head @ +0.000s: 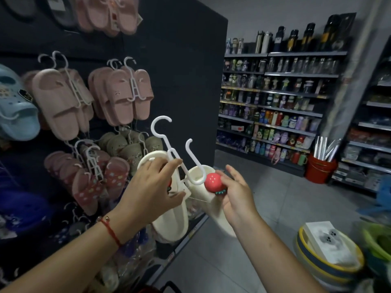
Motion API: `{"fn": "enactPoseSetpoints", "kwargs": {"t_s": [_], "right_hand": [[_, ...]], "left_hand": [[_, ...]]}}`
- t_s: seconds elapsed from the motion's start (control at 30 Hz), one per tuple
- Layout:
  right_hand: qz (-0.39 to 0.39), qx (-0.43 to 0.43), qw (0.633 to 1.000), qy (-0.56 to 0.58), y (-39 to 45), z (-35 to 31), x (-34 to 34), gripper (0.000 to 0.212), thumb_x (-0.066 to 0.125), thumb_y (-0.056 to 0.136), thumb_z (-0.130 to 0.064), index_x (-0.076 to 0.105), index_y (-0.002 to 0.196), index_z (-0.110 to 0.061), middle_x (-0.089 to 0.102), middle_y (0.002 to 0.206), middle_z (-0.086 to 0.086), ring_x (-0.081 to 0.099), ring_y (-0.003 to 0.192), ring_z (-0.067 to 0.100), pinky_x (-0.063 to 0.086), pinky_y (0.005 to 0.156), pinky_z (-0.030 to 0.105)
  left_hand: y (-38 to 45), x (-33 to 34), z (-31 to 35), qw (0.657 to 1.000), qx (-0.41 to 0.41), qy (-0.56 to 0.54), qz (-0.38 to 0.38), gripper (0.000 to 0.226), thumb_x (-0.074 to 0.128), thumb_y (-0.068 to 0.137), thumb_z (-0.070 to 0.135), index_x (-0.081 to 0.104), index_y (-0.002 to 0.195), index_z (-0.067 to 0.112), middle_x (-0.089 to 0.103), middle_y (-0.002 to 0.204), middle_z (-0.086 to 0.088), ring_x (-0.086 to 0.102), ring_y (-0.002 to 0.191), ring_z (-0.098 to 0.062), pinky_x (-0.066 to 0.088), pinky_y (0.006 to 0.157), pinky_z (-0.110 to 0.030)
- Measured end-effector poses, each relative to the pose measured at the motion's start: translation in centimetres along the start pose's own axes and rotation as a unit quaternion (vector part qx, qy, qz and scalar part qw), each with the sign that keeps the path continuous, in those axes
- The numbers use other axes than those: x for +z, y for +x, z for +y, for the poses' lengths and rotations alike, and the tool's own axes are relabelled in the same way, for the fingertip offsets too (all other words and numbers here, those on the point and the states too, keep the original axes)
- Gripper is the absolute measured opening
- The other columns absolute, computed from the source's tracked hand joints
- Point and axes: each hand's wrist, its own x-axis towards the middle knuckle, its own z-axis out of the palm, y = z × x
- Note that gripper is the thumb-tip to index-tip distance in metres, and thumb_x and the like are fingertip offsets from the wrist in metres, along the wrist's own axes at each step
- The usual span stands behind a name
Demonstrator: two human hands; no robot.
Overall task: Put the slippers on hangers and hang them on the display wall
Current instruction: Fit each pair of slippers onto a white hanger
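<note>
- Cream-coloured slippers, one pair: the left slipper (171, 218) and the right slipper (203, 185) are held in front of the dark display wall (179, 60), not hung on it.
- White plastic hanger (169, 149) rises between the two slippers; its large top hook is free in the air, and a smaller side hook (195, 166) curves down at the opening of the right slipper.
- Left hand (150, 193): fingers curled, pinching the hanger's stem above the left slipper; a red string bracelet (110, 231) is on the wrist.
- Right hand (234, 195): fingers wrapped from below around the right slipper, thumb beside its red strawberry charm (214, 182).
- Pink slippers (95, 96) hang on white hangers on the wall, upper left; a blue clog (14, 106) hangs at the far left edge.
- Shelves of bottles (275, 106) stand in the background; a red bucket (319, 170) sits on the floor beside them.
- Stacked basins (330, 269) holding a white box, lower right.
</note>
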Motion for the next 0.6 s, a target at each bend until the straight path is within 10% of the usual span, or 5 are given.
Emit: {"fn": "enactPoseSetpoints", "kwargs": {"t_s": [0.6], "right_hand": [[0.020, 0.053, 0.977, 0.206, 2.6, -1.0, 3.4, 0.040, 0.053, 0.097, 0.007, 0.055, 0.129, -0.017, 0.064, 0.122, 0.010, 0.058, 0.125, 0.026, 0.049, 0.098, 0.038]], "left_hand": [[-3.4, 1.2, 1.3, 0.985, 0.083, 0.032, -0.149, 0.075, 0.051, 0.072, 0.067, 0.053, 0.141, 0.037, 0.057, 0.113, 0.008, 0.056, 0.103, -0.020, 0.056, 0.083, -0.036]]}}
